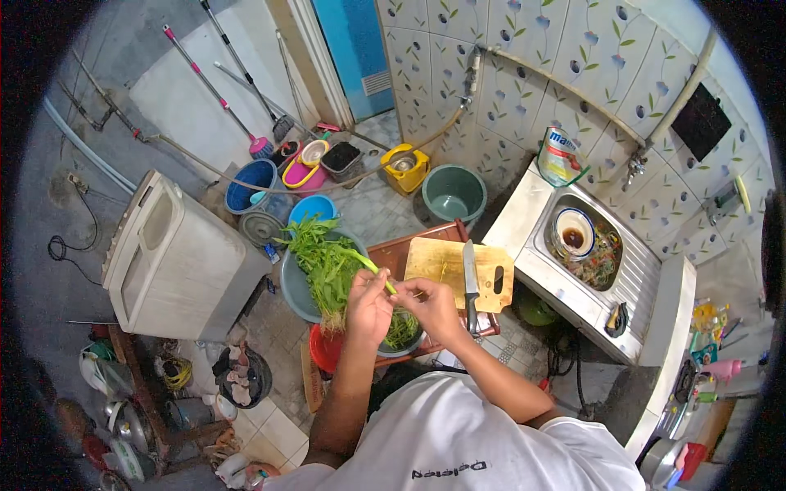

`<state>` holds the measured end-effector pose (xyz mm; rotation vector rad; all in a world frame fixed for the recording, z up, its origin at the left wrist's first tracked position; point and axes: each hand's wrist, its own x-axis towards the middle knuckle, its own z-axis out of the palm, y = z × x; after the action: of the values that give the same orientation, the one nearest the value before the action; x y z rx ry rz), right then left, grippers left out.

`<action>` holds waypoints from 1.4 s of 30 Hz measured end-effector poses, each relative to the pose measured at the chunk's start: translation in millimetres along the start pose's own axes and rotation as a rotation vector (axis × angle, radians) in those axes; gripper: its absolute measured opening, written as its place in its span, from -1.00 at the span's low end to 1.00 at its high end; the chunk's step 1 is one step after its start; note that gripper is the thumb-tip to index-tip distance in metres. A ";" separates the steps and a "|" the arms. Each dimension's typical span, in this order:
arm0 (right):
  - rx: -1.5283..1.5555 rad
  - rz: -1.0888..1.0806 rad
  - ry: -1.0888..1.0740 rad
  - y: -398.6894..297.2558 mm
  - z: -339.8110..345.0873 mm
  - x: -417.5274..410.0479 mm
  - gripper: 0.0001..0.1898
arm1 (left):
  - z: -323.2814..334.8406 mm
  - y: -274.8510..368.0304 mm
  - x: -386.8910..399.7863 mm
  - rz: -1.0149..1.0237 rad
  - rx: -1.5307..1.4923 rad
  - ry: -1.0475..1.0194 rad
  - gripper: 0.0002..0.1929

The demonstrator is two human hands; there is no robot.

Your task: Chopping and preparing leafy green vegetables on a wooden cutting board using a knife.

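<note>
My left hand (370, 307) grips a light green vegetable stem (372, 265) near its lower end. The fingers of my right hand (430, 305) pinch the tip of that stem. Leafy greens with roots (322, 264) fill a grey-blue basin (295, 285) to the left, by my left hand. Beneath my hands, a bowl of cut green pieces (402, 331) is partly hidden. A wooden cutting board (430, 261) lies on a low reddish-brown table (385, 250), and a black-handled kitchen knife (470, 276) rests across the board.
A red bowl (322, 348) sits beside the basin. Behind stand a blue bowl (313, 208), a green tub (454, 193) and a yellow bucket (406, 172). A steel sink (605, 258) holding a bowl is at right, a washing machine (190, 264) at left. A hose (245, 184) crosses the back.
</note>
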<state>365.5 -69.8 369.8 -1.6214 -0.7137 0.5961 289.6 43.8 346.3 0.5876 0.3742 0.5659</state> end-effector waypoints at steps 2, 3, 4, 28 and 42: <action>0.145 -0.029 0.065 9.3 1.5 0.2 -0.83 | 1.7 0.8 -1.5 -0.001 0.012 -0.012 -0.95; 0.144 -0.034 0.063 11.3 1.8 -0.1 -0.83 | 2.4 1.0 -1.8 -0.007 0.022 -0.019 -0.94; 0.158 -0.059 0.076 12.8 2.3 -0.7 -0.85 | 3.7 1.2 -2.2 -0.001 0.021 -0.021 -0.94; 0.293 -0.056 0.032 -27.1 -2.1 7.6 -0.76 | 48.7 17.8 -10.7 0.116 0.265 0.051 -0.73; 0.198 -0.118 0.384 -17.7 2.4 0.2 -0.95 | 46.3 -3.0 -7.5 0.023 0.244 0.077 -0.91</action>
<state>361.7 -66.2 386.8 -1.4422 -0.4461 0.2487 307.2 18.1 381.6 0.8070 0.5143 0.5702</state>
